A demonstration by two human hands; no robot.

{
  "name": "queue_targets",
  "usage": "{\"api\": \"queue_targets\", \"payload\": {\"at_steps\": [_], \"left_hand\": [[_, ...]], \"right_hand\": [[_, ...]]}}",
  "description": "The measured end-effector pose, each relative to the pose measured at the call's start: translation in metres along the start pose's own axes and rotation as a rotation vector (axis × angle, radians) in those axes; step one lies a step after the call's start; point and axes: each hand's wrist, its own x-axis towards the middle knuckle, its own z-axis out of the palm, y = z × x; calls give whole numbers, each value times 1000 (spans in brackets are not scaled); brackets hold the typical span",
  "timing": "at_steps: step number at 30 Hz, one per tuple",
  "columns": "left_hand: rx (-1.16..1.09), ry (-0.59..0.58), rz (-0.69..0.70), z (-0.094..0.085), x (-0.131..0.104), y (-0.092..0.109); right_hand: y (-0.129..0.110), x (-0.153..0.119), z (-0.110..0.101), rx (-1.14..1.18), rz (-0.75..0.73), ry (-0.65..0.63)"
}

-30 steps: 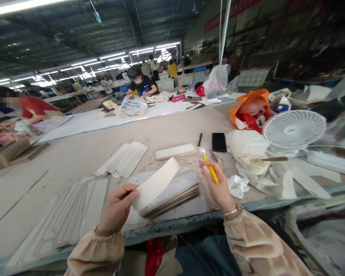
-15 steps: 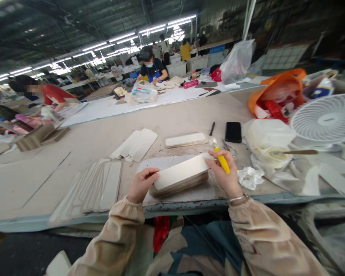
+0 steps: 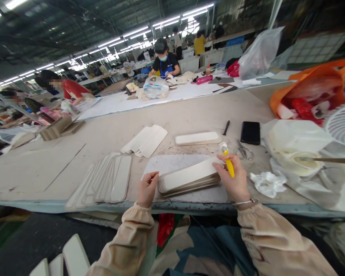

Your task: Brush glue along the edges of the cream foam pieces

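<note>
A stack of long pale strips with rounded ends (image 3: 186,178) lies in front of me on a white sheet (image 3: 161,165). My right hand (image 3: 232,176) grips a yellow-handled tool (image 3: 229,165) and also touches the right end of the top strip, which sits slightly raised and tilted. At the stack's left end is my left hand (image 3: 148,188), its thumb and fingertips pressed together; whether they pinch anything is too small to tell. Fanned strips (image 3: 122,178) lie to the left, with pale pieces (image 3: 146,140) and a small strip stack (image 3: 197,138) behind.
Right of the stack are a black phone (image 3: 250,133), scissors (image 3: 243,151), a dark pen-like item (image 3: 226,127), crumpled white plastic (image 3: 268,183), a plastic-lined bowl (image 3: 306,163), an orange bag (image 3: 276,100) and a white fan (image 3: 343,122). Across the table works a person (image 3: 166,63).
The camera view has turned left, so the table things appear further right. My left hand has come away a little from the top strip's left end, its fingers now closer together. The right hand keeps the tool.
</note>
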Motion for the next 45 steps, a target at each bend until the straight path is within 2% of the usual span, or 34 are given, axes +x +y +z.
{"api": "queue_targets", "payload": {"at_steps": [3,7,17,24,28,31,36,38,41,45], "left_hand": [[-2,-23,7,1,-8,-6],[38,-52,69,3,-16,-4],[104,-66,84,8,-16,-7],[122,-59,74,9,-15,-5],[127,-66,66,8,-15,-4],[129,-82,51,7,-14,-5],[143,-112,29,6,-12,-5],[142,-119,25,6,-11,-5],[144,-132,25,6,-11,-5],[166,-138,40,5,-10,-7]], "right_hand": [[2,-1,1,-23,-1,-5],[4,-1,2,-46,-7,-14],[1,1,3,-154,-51,-38],[4,1,2,-273,-175,-56],[0,2,1,-380,-428,-56],[-12,-6,4,-407,-578,-136],[-28,-34,26,-374,-710,-426],[-29,-43,34,-392,-727,-500],[-22,-45,36,-435,-712,-529],[-6,-28,21,-512,-638,-457]]}}
